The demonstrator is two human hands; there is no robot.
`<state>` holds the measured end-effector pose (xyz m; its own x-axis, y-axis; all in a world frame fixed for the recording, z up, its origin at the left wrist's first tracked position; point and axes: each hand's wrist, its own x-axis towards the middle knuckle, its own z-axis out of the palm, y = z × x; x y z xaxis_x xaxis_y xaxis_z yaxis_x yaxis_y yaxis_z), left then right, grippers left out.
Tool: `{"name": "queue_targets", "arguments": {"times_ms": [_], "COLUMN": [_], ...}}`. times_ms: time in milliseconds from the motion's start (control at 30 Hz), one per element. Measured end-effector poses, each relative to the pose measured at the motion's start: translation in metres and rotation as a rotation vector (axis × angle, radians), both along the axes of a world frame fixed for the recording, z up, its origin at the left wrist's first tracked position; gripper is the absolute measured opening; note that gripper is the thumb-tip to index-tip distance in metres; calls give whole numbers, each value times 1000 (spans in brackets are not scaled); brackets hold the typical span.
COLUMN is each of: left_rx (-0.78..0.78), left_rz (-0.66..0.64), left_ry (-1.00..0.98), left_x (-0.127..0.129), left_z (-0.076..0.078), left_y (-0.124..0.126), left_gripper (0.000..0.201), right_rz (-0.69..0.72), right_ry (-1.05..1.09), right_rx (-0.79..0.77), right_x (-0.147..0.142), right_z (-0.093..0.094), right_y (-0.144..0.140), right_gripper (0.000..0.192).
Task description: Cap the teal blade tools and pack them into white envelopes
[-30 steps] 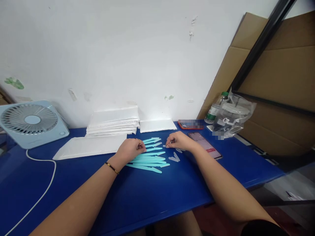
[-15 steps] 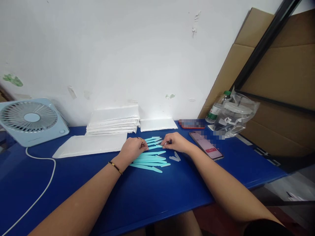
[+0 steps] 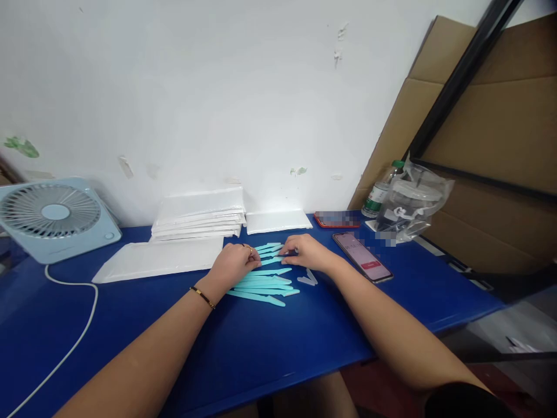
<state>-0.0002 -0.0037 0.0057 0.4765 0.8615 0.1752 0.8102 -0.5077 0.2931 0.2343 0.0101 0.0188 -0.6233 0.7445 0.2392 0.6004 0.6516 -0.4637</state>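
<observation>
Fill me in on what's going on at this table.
A person's left hand pinches a slim turquoise stick, with the right hand at its tip; whether that hand grips anything is unclear. Other turquoise sticks lie spread on the blue table, and small translucent pieces lie near the right hand.

We're riding on the person's head, one wide view, facing forward and tilted down over the blue bench (image 3: 322, 337) toward the white wall (image 3: 195, 98), the left hand (image 3: 235, 261) and right hand (image 3: 305, 253) at middle distance, just below centre.
</observation>
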Motion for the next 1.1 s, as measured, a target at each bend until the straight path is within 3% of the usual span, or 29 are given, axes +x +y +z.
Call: {"name": "queue_targets", "arguments": {"times_ms": [133,233,333,567,1100], "left_rx": [54,-19,-73,-119,-60], "left_rz": [2,-69,-129,-76,-66], "left_ry": [-51,-49,-11,-32,-12], "left_x": [-2,-4,-4,-4,-6], "left_z": [8,12,12,6,3], "left_y": [-7,-10,-10,-5,-2], "left_gripper": [20,20,16,17,17], "right_rz": [62,100,70,62,2], "right_ry": [-57,-239,-341,-287,-110], "right_rx": [-46,-140,-161,50,15], "right_x": [18,24,22,15,6], "right_z": [23,29,25,17,-3], "right_y": [-13,-21,-22,-15,-6], "right_gripper": [13,15,13,1,27]}}
